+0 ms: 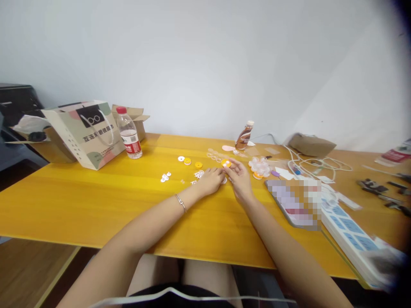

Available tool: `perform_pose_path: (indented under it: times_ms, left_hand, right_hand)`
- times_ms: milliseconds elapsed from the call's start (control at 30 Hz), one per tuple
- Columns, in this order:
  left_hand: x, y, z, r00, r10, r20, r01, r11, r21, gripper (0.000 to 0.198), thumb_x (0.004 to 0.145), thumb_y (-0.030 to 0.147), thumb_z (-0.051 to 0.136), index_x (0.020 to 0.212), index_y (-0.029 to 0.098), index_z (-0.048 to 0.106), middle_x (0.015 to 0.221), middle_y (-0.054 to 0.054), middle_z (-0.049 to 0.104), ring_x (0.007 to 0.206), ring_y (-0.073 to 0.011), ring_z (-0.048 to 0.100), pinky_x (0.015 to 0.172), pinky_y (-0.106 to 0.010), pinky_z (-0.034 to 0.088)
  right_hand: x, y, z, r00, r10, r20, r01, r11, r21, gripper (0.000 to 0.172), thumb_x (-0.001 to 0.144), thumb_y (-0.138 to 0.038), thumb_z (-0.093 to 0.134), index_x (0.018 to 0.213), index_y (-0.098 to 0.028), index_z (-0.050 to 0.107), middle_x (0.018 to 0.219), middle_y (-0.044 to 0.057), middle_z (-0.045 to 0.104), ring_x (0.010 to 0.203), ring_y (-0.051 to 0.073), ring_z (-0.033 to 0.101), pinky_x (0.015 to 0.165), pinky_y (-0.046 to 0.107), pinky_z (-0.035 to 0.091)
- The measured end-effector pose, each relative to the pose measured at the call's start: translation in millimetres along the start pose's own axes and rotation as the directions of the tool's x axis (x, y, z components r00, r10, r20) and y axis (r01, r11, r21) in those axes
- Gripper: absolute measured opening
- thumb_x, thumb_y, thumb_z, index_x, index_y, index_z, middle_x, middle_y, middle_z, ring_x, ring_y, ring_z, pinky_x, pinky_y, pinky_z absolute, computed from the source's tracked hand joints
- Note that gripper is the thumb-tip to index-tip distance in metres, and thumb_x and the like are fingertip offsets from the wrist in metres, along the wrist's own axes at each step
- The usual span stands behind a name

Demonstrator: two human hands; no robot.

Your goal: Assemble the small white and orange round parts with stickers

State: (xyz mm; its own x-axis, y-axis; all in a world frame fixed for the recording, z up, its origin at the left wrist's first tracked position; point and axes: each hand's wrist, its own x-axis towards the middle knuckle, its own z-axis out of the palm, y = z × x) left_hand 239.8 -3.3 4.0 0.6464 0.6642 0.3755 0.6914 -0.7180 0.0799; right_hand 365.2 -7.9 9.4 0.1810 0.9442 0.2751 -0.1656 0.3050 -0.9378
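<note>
My right hand (240,179) pinches a small round yellow disc (226,163) with a white patch between thumb and fingers. Close beside it, my left hand (212,181) has its fingers curled together near the disc; what they hold, if anything, is hidden. Small white cut-out pieces (199,174) lie just left of that hand. Farther left are a yellow disc (198,165), another yellow disc (187,161) with a pale edge, a white ring (181,158) and several small white round pieces (165,177). Clear round plastic pieces (213,155) lie behind my hands.
A clump of clear plastic domes (259,166) and a phone (290,203) lie right of my hands. A power strip (349,233) and white cables (316,164) cover the right side. Behind stands a brown drink bottle (244,135); at left, a water bottle (131,139) and paper bag (85,137).
</note>
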Motion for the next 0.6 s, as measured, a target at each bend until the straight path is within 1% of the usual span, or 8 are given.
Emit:
perform_pose_path:
  times_ms: [100,200,267,333,367,433,500,600]
  left_hand:
    - [-10.9,-3.6,-13.8,0.998,-0.03,-0.055,0.019,0.981,-0.192,0.012,0.083,0.02,0.044,0.083,0.014,0.055,0.094,-0.009,0.056,0.091,-0.0202,0.05,0.082,-0.033,0.039]
    - [-32.6,-15.1,-34.7,0.977,-0.151,-0.148,0.062,0.873,-0.484,0.006,0.081,0.02,0.048,0.081,0.016,0.052,0.093,-0.006,0.057,0.091,-0.0164,0.052,0.083,-0.029,0.039]
    - [-49.1,-27.1,-45.5,0.943,-0.302,-0.139,0.148,0.755,-0.639,0.007,0.081,0.023,0.049,0.08,0.016,0.051,0.093,-0.004,0.058,0.093,-0.0158,0.052,0.081,-0.027,0.039]
    - [-63.4,-40.4,-50.4,0.89,-0.449,-0.076,0.226,0.58,-0.782,0.013,0.079,0.027,0.053,0.076,0.016,0.049,0.083,-0.002,0.058,0.085,-0.0144,0.054,0.077,-0.026,0.04]
    - [-69.0,-46.5,-50.8,0.875,-0.484,-0.035,0.229,0.477,-0.848,0.016,0.077,0.029,0.055,0.075,0.015,0.049,0.079,-0.001,0.058,0.08,-0.0132,0.054,0.074,-0.025,0.04]
    - [-76.4,-55.5,-48.7,0.869,-0.493,0.034,0.195,0.279,-0.94,0.021,0.076,0.034,0.058,0.08,0.015,0.05,0.079,-0.001,0.058,0.075,-0.0112,0.054,0.07,-0.023,0.04]
    - [-79.1,-58.5,-46.0,0.882,-0.466,0.069,0.152,0.143,-0.978,0.026,0.075,0.036,0.06,0.089,0.016,0.051,0.084,-0.002,0.06,0.075,-0.0105,0.055,0.07,-0.022,0.04]
    - [-78.0,-53.6,-44.6,0.913,-0.401,0.075,0.118,0.083,-0.99,0.036,0.074,0.034,0.062,0.104,0.017,0.05,0.093,-0.004,0.062,0.08,-0.0119,0.056,0.074,-0.024,0.041]
  right_hand:
    - [-1.5,-1.4,1.7,1.0,-0.018,-0.002,0.018,1.0,-0.001,0.045,0.057,-0.031,0.071,0.098,-0.022,0.055,0.074,-0.003,0.06,0.069,0.012,0.06,0.075,0.03,0.047]
    - [-5.9,-2.3,5.8,0.999,-0.023,0.024,0.024,0.999,-0.026,0.043,0.059,-0.032,0.07,0.098,-0.022,0.055,0.075,-0.002,0.061,0.07,0.012,0.06,0.075,0.031,0.047]
    - [-11.3,-2.5,11.1,0.998,-0.007,0.059,0.01,0.999,-0.041,0.042,0.059,-0.033,0.07,0.097,-0.021,0.055,0.074,-0.002,0.06,0.07,0.013,0.059,0.075,0.031,0.047]
    - [-18.5,-2.6,18.2,0.995,0.02,0.1,-0.016,0.999,-0.043,0.043,0.059,-0.032,0.071,0.097,-0.021,0.055,0.073,-0.002,0.06,0.069,0.013,0.059,0.073,0.03,0.047]
    - [-22.6,-2.8,22.1,0.992,0.035,0.122,-0.03,0.999,-0.044,0.043,0.058,-0.031,0.071,0.096,-0.021,0.055,0.073,-0.002,0.06,0.069,0.012,0.058,0.072,0.03,0.047]
    - [-30.9,-3.3,29.6,0.984,0.063,0.167,-0.055,0.997,-0.057,0.043,0.057,-0.03,0.072,0.095,-0.021,0.054,0.074,-0.002,0.059,0.067,0.011,0.057,0.07,0.028,0.047]
    - [-37.9,-4.0,35.5,0.975,0.08,0.207,-0.067,0.995,-0.071,0.043,0.058,-0.03,0.071,0.095,-0.02,0.053,0.074,-0.002,0.059,0.066,0.011,0.056,0.068,0.027,0.047]
    - [-43.8,-4.2,39.9,0.966,0.092,0.242,-0.072,0.993,-0.093,0.039,0.06,-0.029,0.07,0.094,-0.02,0.053,0.074,-0.001,0.059,0.066,0.01,0.055,0.068,0.025,0.047]
